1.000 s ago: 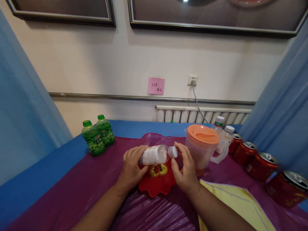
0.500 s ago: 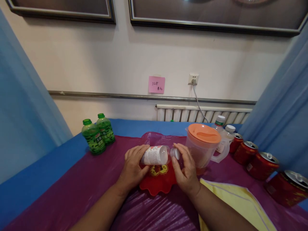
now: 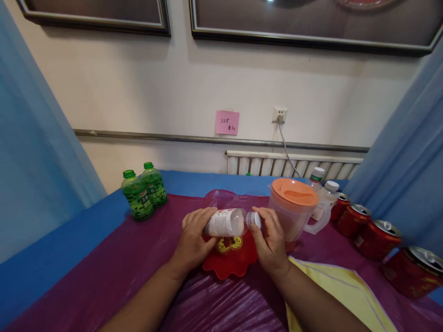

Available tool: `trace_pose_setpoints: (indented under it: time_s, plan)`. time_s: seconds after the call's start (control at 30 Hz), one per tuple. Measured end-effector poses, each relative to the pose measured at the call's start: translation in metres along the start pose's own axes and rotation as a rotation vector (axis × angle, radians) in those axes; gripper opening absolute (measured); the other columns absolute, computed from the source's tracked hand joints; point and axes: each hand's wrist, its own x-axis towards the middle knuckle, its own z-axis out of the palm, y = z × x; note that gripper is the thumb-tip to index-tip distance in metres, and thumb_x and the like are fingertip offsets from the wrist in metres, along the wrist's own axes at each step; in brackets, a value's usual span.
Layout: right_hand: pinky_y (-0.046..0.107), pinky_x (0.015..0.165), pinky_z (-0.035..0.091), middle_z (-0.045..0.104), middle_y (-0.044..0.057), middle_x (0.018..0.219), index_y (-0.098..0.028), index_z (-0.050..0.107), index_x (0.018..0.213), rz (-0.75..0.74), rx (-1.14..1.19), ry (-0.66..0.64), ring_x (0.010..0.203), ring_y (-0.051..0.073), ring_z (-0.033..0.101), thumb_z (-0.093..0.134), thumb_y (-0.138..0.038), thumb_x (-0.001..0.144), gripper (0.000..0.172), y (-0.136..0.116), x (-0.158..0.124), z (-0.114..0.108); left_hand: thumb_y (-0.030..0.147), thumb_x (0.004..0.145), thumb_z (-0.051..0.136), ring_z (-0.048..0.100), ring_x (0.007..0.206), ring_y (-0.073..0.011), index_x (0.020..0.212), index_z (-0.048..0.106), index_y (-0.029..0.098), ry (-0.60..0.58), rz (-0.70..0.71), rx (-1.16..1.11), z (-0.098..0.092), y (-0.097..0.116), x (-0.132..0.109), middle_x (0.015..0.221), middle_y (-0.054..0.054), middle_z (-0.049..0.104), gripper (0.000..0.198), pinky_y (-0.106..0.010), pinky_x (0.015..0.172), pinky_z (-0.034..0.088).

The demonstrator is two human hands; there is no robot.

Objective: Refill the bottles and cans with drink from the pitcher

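Note:
My left hand (image 3: pixel 197 230) is wrapped around the labelled end of a clear plastic bottle (image 3: pixel 223 222), which lies level in the air with its neck to the right. My right hand (image 3: pixel 272 237) has thumb and fingers closed on the white bottle cap (image 3: pixel 255 220) at the neck. Whether the cap is still threaded on, I cannot tell. Beneath the bottle is a red scalloped tray (image 3: pixel 228 267) with a yellow pattern, partly hidden by the hands. Right of my right hand stands a clear pitcher (image 3: pixel 284 214) with an orange lid.
Two green bottles (image 3: pixel 138 198) stand at the left. Behind the pitcher are clear bottles (image 3: pixel 331 193), and several red cans (image 3: pixel 377 237) line the right edge. A yellow cloth (image 3: pixel 332 293) lies by my right forearm on the purple plastic sheet (image 3: pixel 138 267).
The cap's white end faces me more now, and my right fingers have shifted slightly around it. The bottle stays level in my left hand. The whole view has moved a little.

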Motion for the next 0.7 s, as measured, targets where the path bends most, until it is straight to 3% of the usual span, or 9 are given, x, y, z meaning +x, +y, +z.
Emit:
trace_pose_setpoints:
  time_s: [0.17, 0.33, 0.43, 0.57, 0.63, 0.7]
  plan:
    - [0.047, 0.1, 0.049, 0.06, 0.012, 0.123, -0.024, 0.054, 0.139, -0.022, -0.006, 0.071, 0.116, 0.026, 0.058, 0.041, -0.028, 0.103, 0.038, 0.001, -0.003, -0.001, 0.035, 0.08, 0.068, 0.06, 0.122, -0.032, 0.134, 0.058, 0.025, 0.022, 0.018, -0.02, 0.0, 0.001, 0.0, 0.132, -0.01, 0.068, 0.056, -0.051, 0.107, 0.041]
    - [0.046, 0.099, 0.049, 0.058, 0.011, 0.123, -0.027, 0.05, 0.143, -0.056, 0.028, 0.161, 0.116, 0.024, 0.058, 0.039, -0.029, 0.104, 0.041, -0.001, -0.002, 0.0, 0.036, 0.076, 0.072, 0.059, 0.121, -0.0327, 0.133, 0.061, 0.025, 0.07, -0.078, -0.05, 0.0, -0.002, 0.002, 0.13, -0.008, 0.069, 0.059, -0.052, 0.105, 0.044]
    - [0.043, 0.094, 0.051, 0.06, 0.009, 0.115, -0.027, 0.056, 0.131, -0.026, 0.095, 0.111, 0.106, 0.022, 0.061, 0.046, -0.032, 0.102, 0.031, -0.01, 0.003, -0.003, 0.041, 0.076, 0.075, 0.061, 0.118, -0.0314, 0.132, 0.062, 0.023, 0.106, -0.133, -0.133, 0.001, -0.001, 0.002, 0.13, -0.009, 0.068, 0.061, -0.049, 0.104, 0.049]
    - [0.034, 0.08, 0.054, 0.064, 0.004, 0.096, -0.024, 0.052, 0.118, 0.121, 0.307, 0.059, 0.085, 0.017, 0.064, 0.059, -0.038, 0.097, 0.026, -0.025, 0.01, -0.022, 0.048, 0.073, 0.079, 0.067, 0.111, -0.0298, 0.132, 0.061, 0.019, 0.098, -0.228, -0.28, 0.003, 0.002, 0.001, 0.125, -0.01, 0.07, 0.068, -0.045, 0.099, 0.054]
    - [0.031, 0.073, 0.053, 0.065, 0.002, 0.092, -0.024, 0.05, 0.109, 0.186, 0.35, -0.053, 0.08, 0.017, 0.065, 0.067, -0.041, 0.092, 0.029, -0.028, 0.007, -0.036, 0.05, 0.073, 0.08, 0.07, 0.106, -0.0295, 0.13, 0.061, 0.017, 0.06, -0.267, -0.347, 0.003, 0.006, 0.0, 0.122, -0.011, 0.072, 0.069, -0.045, 0.096, 0.056]
    - [0.03, 0.069, 0.051, 0.067, 0.002, 0.09, -0.025, 0.05, 0.099, 0.251, 0.302, -0.256, 0.077, 0.017, 0.065, 0.072, -0.042, 0.088, 0.03, -0.029, -0.004, -0.049, 0.051, 0.074, 0.078, 0.071, 0.104, -0.0295, 0.128, 0.061, 0.017, 0.02, -0.288, -0.402, 0.003, 0.009, 0.001, 0.12, -0.011, 0.074, 0.066, -0.045, 0.094, 0.057]
